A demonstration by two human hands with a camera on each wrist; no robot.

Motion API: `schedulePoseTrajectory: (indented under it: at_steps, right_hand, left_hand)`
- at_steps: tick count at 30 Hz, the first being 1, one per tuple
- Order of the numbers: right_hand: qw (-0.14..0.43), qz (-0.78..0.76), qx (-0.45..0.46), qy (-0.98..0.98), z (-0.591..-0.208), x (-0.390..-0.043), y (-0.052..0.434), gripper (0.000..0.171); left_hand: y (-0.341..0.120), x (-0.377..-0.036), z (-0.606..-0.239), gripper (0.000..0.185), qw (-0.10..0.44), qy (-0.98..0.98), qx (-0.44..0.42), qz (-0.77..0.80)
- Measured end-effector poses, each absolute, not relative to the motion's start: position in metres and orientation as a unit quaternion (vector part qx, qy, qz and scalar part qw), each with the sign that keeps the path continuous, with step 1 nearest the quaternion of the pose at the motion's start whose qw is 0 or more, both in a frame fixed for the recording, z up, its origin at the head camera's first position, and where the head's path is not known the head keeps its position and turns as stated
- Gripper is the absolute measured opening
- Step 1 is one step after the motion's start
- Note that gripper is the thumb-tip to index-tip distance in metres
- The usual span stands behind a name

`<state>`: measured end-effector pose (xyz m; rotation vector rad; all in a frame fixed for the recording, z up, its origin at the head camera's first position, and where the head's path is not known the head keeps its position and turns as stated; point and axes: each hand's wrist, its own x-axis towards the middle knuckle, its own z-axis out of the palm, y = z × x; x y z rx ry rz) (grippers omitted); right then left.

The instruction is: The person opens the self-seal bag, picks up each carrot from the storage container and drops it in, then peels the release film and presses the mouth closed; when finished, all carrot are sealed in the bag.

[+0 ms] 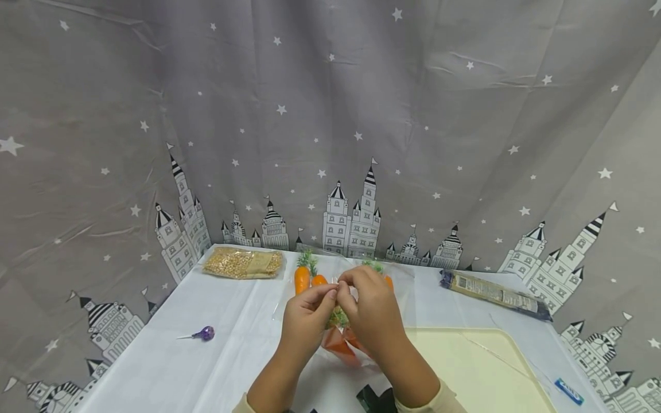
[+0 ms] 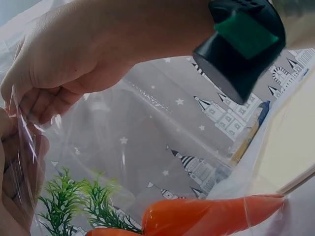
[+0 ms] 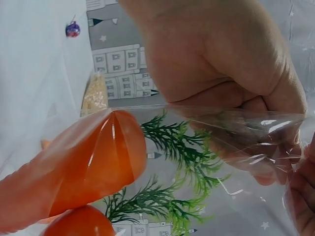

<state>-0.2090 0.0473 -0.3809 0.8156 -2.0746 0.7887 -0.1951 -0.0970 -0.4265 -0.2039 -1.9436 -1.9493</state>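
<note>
My left hand [image 1: 306, 321] and right hand [image 1: 373, 307] meet at the fingertips, pinching the top edge of a clear plastic bag [image 2: 123, 113]. Inside the bag hang orange carrots [image 3: 98, 162] with feathery green tops [image 3: 177, 142]; in the head view they show between the forearms. Beyond the hands, more carrots [image 1: 302, 279] with green tops lie at the back of the table, with clear plastic around them. In the left wrist view, the right hand [image 2: 64, 59] grips the film at upper left. The exact pinch point is partly covered by fingers.
A bag of yellow kernels [image 1: 242, 263] lies at back left, and a purple lollipop [image 1: 205, 333] at left. On the right are a cream tray [image 1: 465, 367], a long dark-ended packet [image 1: 496, 293] and a small blue packet [image 1: 569, 391]. A grey castle-print curtain [image 1: 330, 115] hangs behind.
</note>
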Motion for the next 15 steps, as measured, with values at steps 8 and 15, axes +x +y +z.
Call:
schedulePoseTrajectory:
  at_steps: [8, 15]
  right_hand:
    - [0.347, 0.332, 0.294, -0.826, -0.3777, -0.2047, 0.046, 0.006]
    - [0.327, 0.349, 0.276, -0.834, -0.3775, -0.2036, 0.0452, 0.006]
  left_hand:
    - [-0.0978, -0.1948, -0.4255, 0.018, 0.186, -0.689, -0.068, -0.697]
    - [-0.0975, -0.1948, -0.4258, 0.018, 0.183, -0.687, -0.07, -0.699]
